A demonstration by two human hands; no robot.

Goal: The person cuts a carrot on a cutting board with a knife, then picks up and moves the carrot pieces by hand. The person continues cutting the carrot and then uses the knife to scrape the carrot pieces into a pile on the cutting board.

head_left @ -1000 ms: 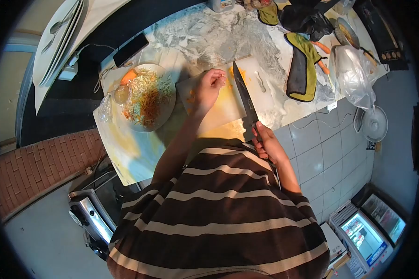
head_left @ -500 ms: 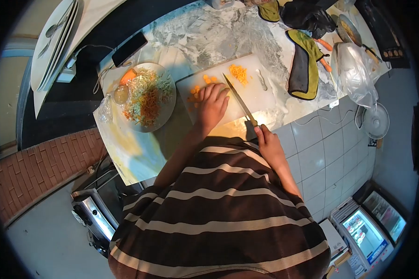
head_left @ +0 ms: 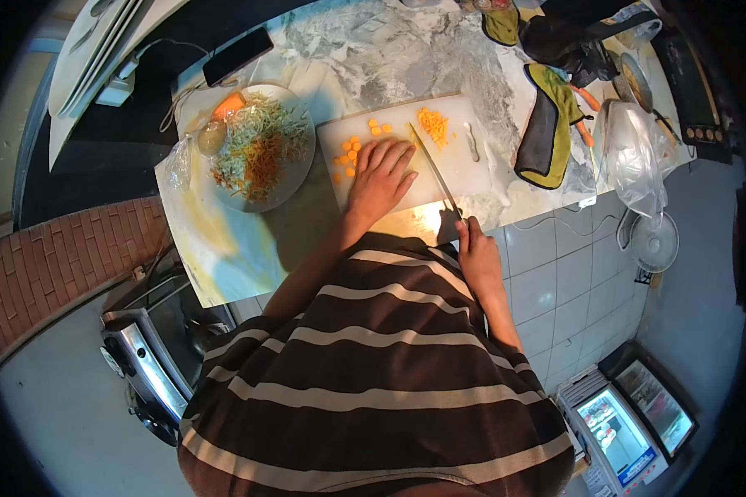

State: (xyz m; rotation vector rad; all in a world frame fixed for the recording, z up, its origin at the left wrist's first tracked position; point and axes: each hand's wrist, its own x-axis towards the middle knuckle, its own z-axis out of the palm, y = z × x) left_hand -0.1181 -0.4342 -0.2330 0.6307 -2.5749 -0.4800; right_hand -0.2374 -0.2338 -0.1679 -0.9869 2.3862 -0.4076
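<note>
A white cutting board (head_left: 464, 178) lies on the counter, with round orange slices (head_left: 352, 149) at its left and a pile of small chopped orange pieces (head_left: 433, 126) near its top right. My left hand (head_left: 380, 180) rests flat on the board, fingers spread, close to the blade; anything under the palm is hidden. In my right hand (head_left: 479, 253), at the board's lower edge, is the handle of a long knife (head_left: 436, 172), its blade slanting up-left over the board between my left hand and the chopped pile.
Left of the board stands a plate (head_left: 294, 186) of shredded vegetables, with a phone (head_left: 238, 57) behind it. To the right lie a green and black cloth (head_left: 543, 132), carrots (head_left: 585, 132) and a clear plastic bag (head_left: 634, 157). Stacked plates (head_left: 91, 58) are at the upper left.
My left hand's fingers have spread and its thumb stands further out. The knife remains in my right hand, its tip still beside the chopped pile. The whole view has shifted slightly.
</note>
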